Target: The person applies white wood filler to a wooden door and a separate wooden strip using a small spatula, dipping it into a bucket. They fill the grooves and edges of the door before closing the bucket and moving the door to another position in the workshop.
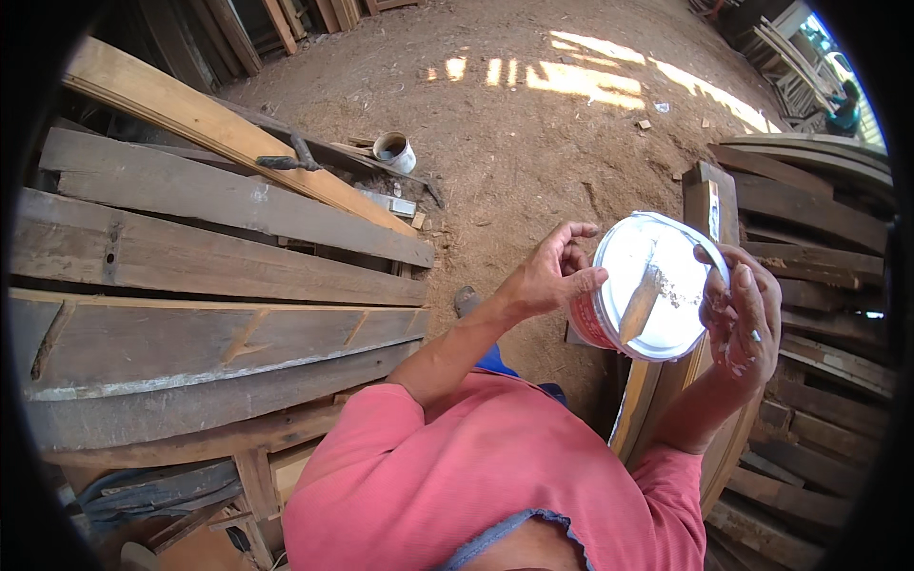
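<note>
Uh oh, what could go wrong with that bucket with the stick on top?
If the bucket tips, the wooden stick lying loose-looking across its white top might slide off. The little brownish crumbs up there could spill too. And the right hand has white smears on it, so it might leave marks on whatever it touches.

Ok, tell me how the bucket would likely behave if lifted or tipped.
The bucket may swing if lifted by its thin, curved handle. Laid sideways, it could roll, being round. Tipped, it might let the stick across its white top slide.
</note>
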A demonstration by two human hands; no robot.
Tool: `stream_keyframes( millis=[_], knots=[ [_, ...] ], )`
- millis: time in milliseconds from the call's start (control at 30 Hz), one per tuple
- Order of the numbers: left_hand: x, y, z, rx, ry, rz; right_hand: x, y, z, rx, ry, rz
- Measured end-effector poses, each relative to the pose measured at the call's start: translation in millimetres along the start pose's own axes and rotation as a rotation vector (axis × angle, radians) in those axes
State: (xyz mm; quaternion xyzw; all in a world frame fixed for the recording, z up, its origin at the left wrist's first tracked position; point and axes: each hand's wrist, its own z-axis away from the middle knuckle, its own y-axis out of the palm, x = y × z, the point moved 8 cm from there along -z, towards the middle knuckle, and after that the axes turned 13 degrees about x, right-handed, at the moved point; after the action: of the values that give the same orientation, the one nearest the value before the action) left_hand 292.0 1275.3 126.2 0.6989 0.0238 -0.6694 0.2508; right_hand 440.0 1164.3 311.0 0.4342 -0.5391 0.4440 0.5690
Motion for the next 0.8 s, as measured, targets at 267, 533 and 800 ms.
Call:
stream_keyframes(
  millis=[267,533,800],
  knots=[
    [20.6,-242.3,113.2,-0.502,-0.061,-0.086,-129.7,86.6,-206.5,0.215,0.231,0.206],
    [-2.3,-351.1,272.7,-1.125,0.086,-0.038,-254.2,171.3,-384.3,0.417,0.320,0.470],
    [52.3,-362.7,331.5,-1.568,0.049,-0.192,-410.6,218.1,-533.4,0.656,0.402,0.510]
  ],
)
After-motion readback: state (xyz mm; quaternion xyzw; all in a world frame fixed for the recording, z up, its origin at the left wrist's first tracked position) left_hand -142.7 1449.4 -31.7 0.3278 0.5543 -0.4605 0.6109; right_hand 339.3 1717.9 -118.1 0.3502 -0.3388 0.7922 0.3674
